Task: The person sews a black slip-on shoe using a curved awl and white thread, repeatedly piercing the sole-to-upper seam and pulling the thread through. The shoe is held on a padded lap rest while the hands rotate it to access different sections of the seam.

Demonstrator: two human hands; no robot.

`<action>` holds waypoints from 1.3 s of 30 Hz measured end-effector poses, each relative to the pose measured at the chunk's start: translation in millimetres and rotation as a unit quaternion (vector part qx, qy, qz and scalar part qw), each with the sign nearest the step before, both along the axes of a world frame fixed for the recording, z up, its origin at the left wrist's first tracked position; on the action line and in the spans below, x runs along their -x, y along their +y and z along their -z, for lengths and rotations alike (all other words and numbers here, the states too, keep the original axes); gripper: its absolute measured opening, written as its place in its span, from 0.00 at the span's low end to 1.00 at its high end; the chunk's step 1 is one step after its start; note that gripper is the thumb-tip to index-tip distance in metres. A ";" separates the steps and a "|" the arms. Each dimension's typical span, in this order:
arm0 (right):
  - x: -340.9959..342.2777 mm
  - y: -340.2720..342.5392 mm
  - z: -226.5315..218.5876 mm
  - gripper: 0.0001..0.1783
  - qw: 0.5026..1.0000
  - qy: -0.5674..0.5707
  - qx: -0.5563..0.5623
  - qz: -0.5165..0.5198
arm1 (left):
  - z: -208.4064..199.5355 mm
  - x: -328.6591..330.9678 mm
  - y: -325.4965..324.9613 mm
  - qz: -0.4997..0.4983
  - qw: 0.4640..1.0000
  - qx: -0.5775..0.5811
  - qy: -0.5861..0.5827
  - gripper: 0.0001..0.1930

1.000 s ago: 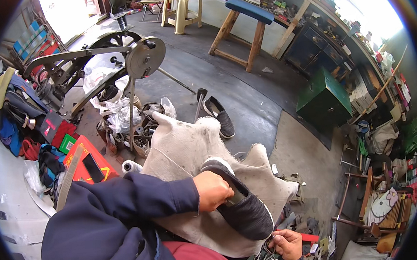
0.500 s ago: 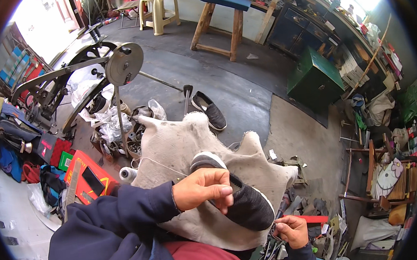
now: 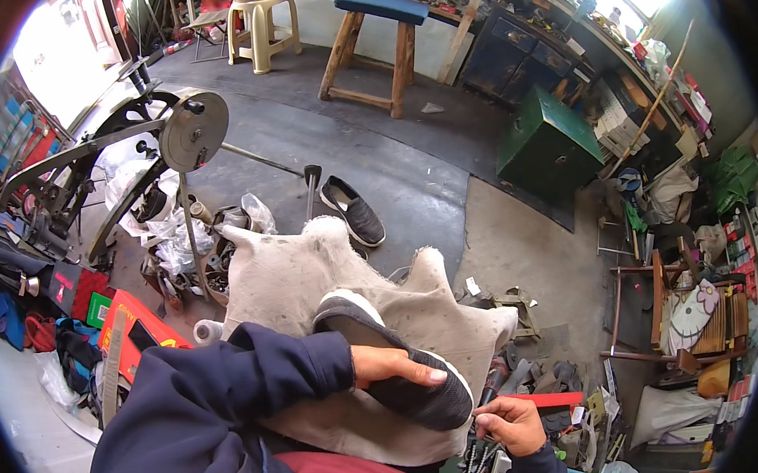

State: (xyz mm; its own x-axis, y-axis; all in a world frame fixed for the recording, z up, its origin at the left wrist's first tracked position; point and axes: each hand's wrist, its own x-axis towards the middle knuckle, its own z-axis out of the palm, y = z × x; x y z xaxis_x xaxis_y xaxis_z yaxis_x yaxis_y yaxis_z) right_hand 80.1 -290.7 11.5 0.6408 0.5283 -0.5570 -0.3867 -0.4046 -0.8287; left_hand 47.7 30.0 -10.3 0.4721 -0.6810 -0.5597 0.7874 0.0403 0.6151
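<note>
A black slip-on shoe (image 3: pixel 430 400) with a white sole edge lies tilted across a worn beige cloth (image 3: pixel 268 284) on my lap. My left hand (image 3: pixel 397 364) grips it at the opening, thumb laid along the upper; its other fingers are hidden, seemingly inside the shoe. Just off the toe end, my right hand (image 3: pixel 511 425) is closed in a pinch, and what sits between its fingertips is too small to make out. The matching shoe (image 3: pixel 353 210) stands on the floor beyond the cloth. Beside my left sleeve is a white thread spool (image 3: pixel 207 331).
A hand-cranked machine with a round metal wheel (image 3: pixel 194 131) stands at left, above plastic bags (image 3: pixel 182 246). A red box (image 3: pixel 126 329) lies near my left elbow. Farther off are a blue-topped stool (image 3: pixel 380 6) and a green box (image 3: pixel 548 145). Scraps and tools clutter the right side.
My left hand has gone from pinched fingers above the shoe to gripping it at the opening. My right hand stays pinched near the toe. The whole view has shifted slightly.
</note>
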 end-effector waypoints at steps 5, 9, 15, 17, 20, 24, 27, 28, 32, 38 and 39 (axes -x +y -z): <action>-3.6 6.2 -9.2 0.08 0.998 -0.028 0.029 -0.038 | -22.1 2.2 -3.3 -0.022 1.000 -0.012 -0.016 0.36; -8.4 7.8 -12.2 0.07 0.993 -0.067 0.064 -0.077 | -19.3 1.2 -6.0 -0.014 0.999 0.015 -0.027 0.37; 20.3 14.9 6.8 0.06 0.993 -0.105 -0.019 0.052 | -11.9 1.9 -3.5 -0.015 0.999 0.013 -0.034 0.35; 29.2 14.5 10.7 0.06 0.988 -0.135 0.017 0.070 | -11.8 1.0 -4.2 -0.019 0.998 0.021 -0.051 0.34; 29.3 11.5 8.4 0.05 0.959 -0.264 0.098 -0.040 | -11.2 1.8 -5.6 -0.021 0.998 0.025 -0.052 0.33; 21.7 11.5 3.5 0.08 0.977 -0.198 0.064 -0.045 | -5.7 1.9 -8.9 -0.051 0.995 0.056 -0.060 0.33; 18.8 13.2 4.2 0.11 0.984 -0.171 0.036 -0.041 | -0.3 2.4 -10.8 -0.057 0.994 0.062 -0.065 0.33; 18.5 13.7 5.8 0.12 0.980 -0.188 0.051 -0.046 | 1.4 2.6 -11.1 -0.062 0.994 0.070 -0.062 0.32; 14.8 6.6 18.0 0.21 0.935 -0.313 0.154 -0.070 | 9.0 -0.1 -11.6 -0.044 0.992 0.088 -0.076 0.38; 17.5 -34.3 37.7 0.32 0.902 -0.353 0.247 -0.029 | 16.1 0.2 -13.7 -0.054 0.995 0.074 -0.036 0.39; 19.8 -41.3 37.2 0.33 0.906 -0.341 0.251 -0.004 | 15.4 1.4 -13.8 -0.056 0.996 0.068 -0.032 0.38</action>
State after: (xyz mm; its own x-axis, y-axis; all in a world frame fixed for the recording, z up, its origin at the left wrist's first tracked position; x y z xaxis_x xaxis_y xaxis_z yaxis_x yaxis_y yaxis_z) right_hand 60.3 -332.0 -25.7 0.9238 0.3240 -0.2042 0.1502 -0.7970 -0.5849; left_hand 46.3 16.2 -25.7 0.5810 -0.6896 -0.4323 0.7330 0.2125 0.6462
